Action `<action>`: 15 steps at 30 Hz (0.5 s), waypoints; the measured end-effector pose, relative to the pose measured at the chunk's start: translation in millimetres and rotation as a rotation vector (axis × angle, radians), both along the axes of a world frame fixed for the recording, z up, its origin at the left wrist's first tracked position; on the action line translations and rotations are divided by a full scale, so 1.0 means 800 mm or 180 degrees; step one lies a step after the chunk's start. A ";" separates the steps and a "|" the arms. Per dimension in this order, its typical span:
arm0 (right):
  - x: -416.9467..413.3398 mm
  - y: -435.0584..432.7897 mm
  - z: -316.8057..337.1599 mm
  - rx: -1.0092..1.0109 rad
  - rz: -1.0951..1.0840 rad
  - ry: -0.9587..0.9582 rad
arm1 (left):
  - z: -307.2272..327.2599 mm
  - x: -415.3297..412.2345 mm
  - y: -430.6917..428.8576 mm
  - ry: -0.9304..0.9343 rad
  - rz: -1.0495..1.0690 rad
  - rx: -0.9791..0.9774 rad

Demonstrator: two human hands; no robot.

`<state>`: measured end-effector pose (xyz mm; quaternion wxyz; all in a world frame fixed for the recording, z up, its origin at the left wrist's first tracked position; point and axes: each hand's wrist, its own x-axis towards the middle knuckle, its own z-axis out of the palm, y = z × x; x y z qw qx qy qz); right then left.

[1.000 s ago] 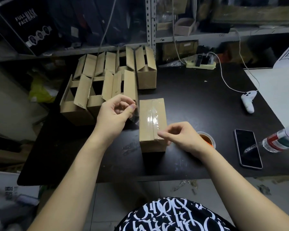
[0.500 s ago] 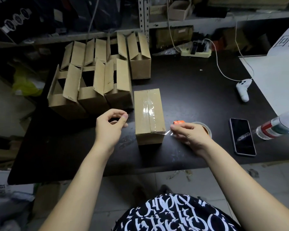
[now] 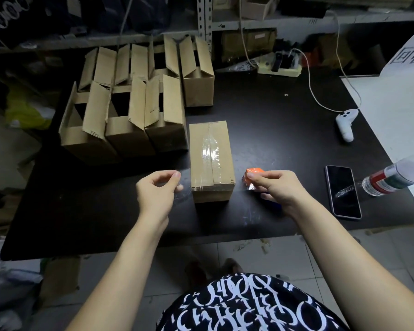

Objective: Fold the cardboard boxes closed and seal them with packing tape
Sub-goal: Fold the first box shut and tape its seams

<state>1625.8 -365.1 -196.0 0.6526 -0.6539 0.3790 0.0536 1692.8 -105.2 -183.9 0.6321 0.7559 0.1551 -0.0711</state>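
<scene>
Sealed box — one — flanked: left hand pinches tape, right hand grips dispenser.

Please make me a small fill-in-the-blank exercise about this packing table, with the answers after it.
1. The closed box has clear ___ along its top seam.
2. The right hand grips a tape dispenser whose colour is ___.
3. The phone lies to the ___ of the right hand.
4. The boxes behind the left hand have their flaps ___.
Answers: tape; orange; right; open.

black table holds cardboard boxes, phone, controller.
</scene>
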 end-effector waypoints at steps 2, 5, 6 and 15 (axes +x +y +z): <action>0.002 0.000 0.000 0.0045 0.0045 0.0033 | -0.002 0.001 0.000 0.0060 0.0039 -0.0035; 0.004 0.000 -0.003 0.0015 0.0018 0.0044 | -0.007 0.002 -0.002 0.0111 0.0110 -0.0041; 0.004 0.000 -0.004 -0.0002 0.0025 0.0050 | -0.009 0.002 -0.002 0.0114 0.0130 -0.0037; 0.009 -0.004 -0.012 -0.0039 0.0093 0.0108 | -0.024 0.010 -0.002 0.0212 0.0145 -0.0077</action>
